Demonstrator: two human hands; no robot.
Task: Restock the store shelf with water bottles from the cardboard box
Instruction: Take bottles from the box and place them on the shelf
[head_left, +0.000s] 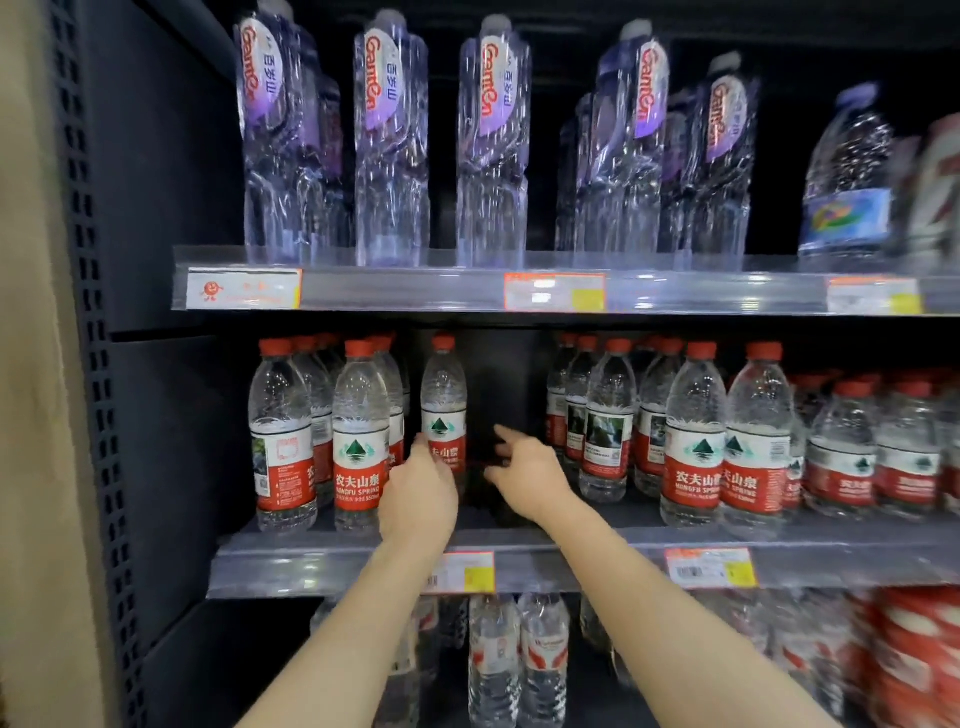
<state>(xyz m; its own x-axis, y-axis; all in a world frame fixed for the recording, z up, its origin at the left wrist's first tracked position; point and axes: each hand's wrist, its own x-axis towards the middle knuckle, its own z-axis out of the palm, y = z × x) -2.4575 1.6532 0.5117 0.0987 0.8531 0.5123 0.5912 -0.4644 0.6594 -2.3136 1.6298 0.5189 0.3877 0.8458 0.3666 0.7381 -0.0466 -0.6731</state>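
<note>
On the middle shelf (530, 564) stand rows of red-capped, red-labelled water bottles. One such bottle (443, 400) stands set back in a gap between the left rows (358, 436) and the right rows (696, 436). My left hand (418, 499) is at the lower part of that bottle, fingers against its label; how tightly it holds is hidden. My right hand (524, 475) hovers in the empty gap to the bottle's right, fingers spread and pointing inward, holding nothing. The cardboard box is out of view.
The top shelf carries tall clear bottles with purple labels (389, 145) and a blue-labelled bottle (847, 176) at right. Below are more bottles (493, 660) and red packs (914, 654). A dark perforated upright (93, 364) bounds the shelves at left. Price tags (553, 292) line the shelf rails.
</note>
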